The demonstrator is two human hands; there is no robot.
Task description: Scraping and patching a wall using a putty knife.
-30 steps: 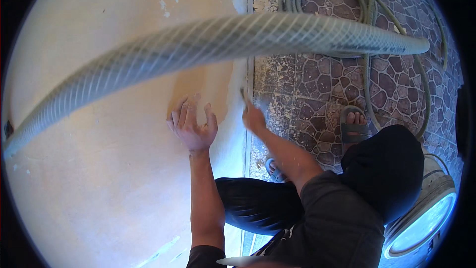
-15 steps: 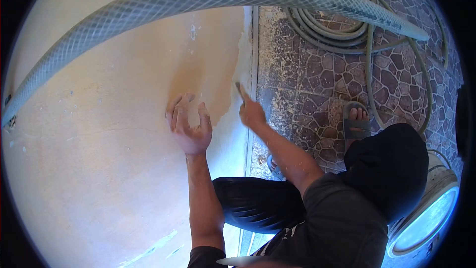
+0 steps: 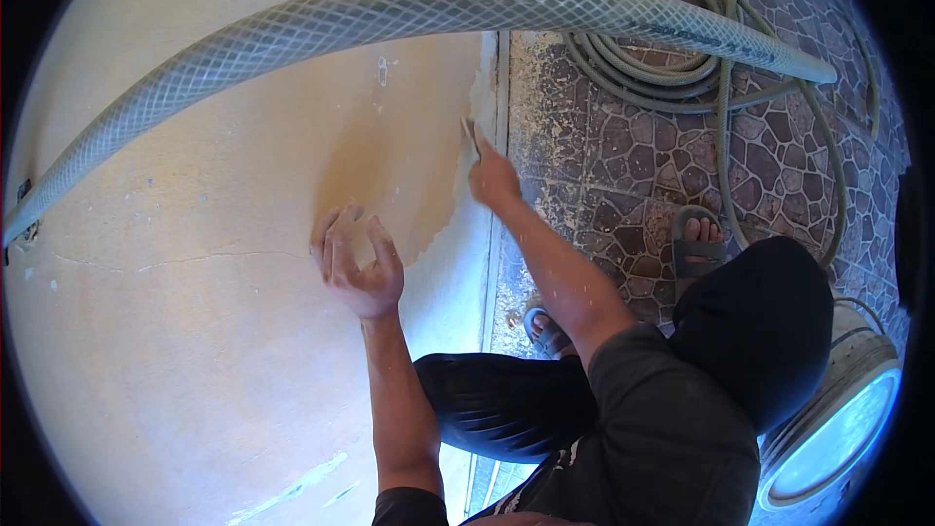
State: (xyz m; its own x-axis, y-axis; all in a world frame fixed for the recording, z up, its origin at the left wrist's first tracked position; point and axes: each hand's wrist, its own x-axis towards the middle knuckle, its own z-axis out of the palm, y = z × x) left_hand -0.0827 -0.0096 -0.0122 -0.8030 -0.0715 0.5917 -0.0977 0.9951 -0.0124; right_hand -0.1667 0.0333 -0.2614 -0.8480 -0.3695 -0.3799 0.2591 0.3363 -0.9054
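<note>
Paint is peeling from a pale wall [image 3: 175,331], leaving a ragged edge between the tan coat and a whiter strip near the floor. My right hand [image 3: 495,181] grips a small scraper [image 3: 471,136], whose tip is at that ragged edge close to the wall's base. Most of the scraper's handle is hidden in my fist. To its left, my left hand [image 3: 358,258] holds nothing. Its fingers are apart and curved, and its fingertips are at the wall or just off it; I cannot tell which.
A thick braided hose [image 3: 390,12] arches across the top. Coiled hose [image 3: 623,63] lies on the stone-patterned floor [image 3: 633,151], and paint flakes litter the wall's base. My sandalled foot [image 3: 699,245] stands at the right, near a bucket [image 3: 833,429]. My bent knee [image 3: 506,404] is by the wall.
My right hand and the scraper have shifted slightly up along the ragged edge. My left hand has moved a little left and down. The view has shifted slightly.
</note>
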